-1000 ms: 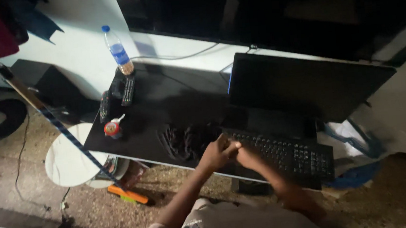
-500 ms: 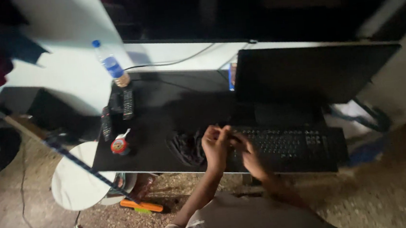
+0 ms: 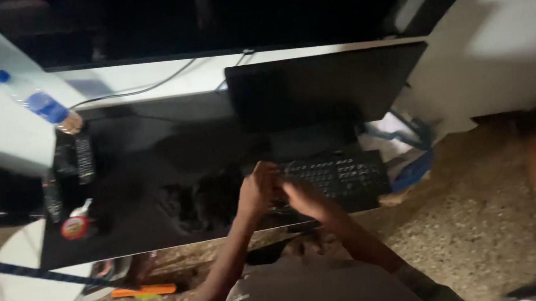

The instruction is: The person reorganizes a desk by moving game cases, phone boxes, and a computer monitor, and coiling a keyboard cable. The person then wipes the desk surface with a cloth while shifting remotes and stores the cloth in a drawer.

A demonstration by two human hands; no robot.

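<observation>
My left hand (image 3: 257, 188) and my right hand (image 3: 300, 194) meet over the near left corner of a black laptop keyboard (image 3: 340, 173) on a dark table (image 3: 129, 174). The fingers of both hands are curled together; blur hides whether anything small is between them. The laptop's dark screen (image 3: 323, 85) stands open behind the keys. A crumpled dark cloth (image 3: 196, 204) lies on the table just left of my left hand.
At the table's left end stand a plastic water bottle with a blue cap (image 3: 38, 102), two remote controls (image 3: 84, 158) and a small red-capped container (image 3: 76, 224). A white round stool (image 3: 18, 297), a blue striped stick (image 3: 29, 271) and an orange object (image 3: 144, 290) are on the gravelly floor.
The view has swung to the right, so the table and laptop now sit further left in frame. My hands stay together at the keyboard's near left corner.
</observation>
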